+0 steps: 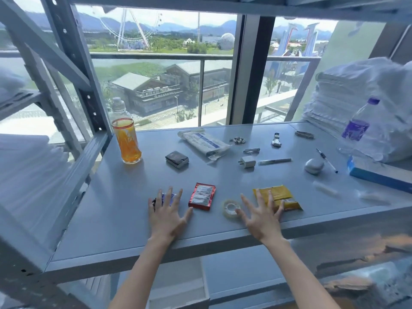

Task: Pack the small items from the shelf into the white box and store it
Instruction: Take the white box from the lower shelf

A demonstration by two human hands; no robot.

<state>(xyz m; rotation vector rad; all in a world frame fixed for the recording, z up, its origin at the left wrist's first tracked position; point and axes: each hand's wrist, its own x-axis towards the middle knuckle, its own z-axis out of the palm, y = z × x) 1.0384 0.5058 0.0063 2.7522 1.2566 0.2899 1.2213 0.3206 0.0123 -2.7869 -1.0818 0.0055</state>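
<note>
Both hands spread wide, holding nothing. Your left hand (166, 216) is over the blue packet (168, 196), your right hand (262, 217) over the yellow packet (278, 195), tape (231, 208) by its thumb, red packet (201, 196) between them. Pinch packets by the edges, near ones first. I can't pick out the white box.

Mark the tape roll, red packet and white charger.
tape roll (230, 214): head view, front of its rim
red packet (202, 196): head view, middle of its top
white charger (248, 162): head view, middle of its body

Well beyond left hand (166, 216), orange drink bottle (126, 139) standing upright; far right of right hand (262, 217), purple-labelled bottle (354, 129) sitting before bagged white towels (338, 92).
</note>
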